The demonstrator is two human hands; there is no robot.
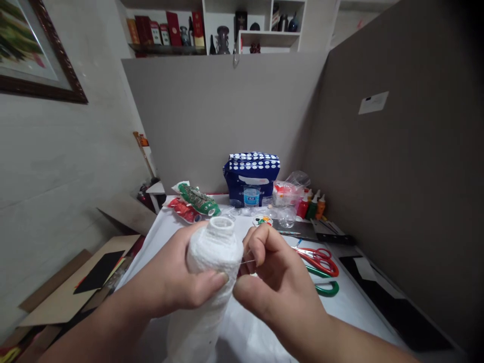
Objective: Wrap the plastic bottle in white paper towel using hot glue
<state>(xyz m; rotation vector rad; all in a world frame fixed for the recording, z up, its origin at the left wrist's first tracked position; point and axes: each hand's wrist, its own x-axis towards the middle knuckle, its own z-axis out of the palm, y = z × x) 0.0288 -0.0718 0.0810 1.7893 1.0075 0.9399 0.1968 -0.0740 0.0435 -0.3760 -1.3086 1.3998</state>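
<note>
In the head view, a white bottle-shaped body (214,257) wrapped in thread or gauze stands before me, its round open mouth facing up. My left hand (185,275) is wrapped around its upper part, the thumb lying across the front. A thin white thread (247,261) runs from its right side to my right hand (276,275). The curled fingers of that hand hold the thread close beside the wrapped bottle. The bottle's lower end runs down to the bottom edge of the view.
Red-handled scissors (325,262) and green-handled scissors (328,288) lie to the right. Farther back are a blue bag (251,176), paint bottles (313,206), a paint palette (262,220), and green (196,197) and red (181,209) decorated bottles. Grey panels (223,111) enclose the white table.
</note>
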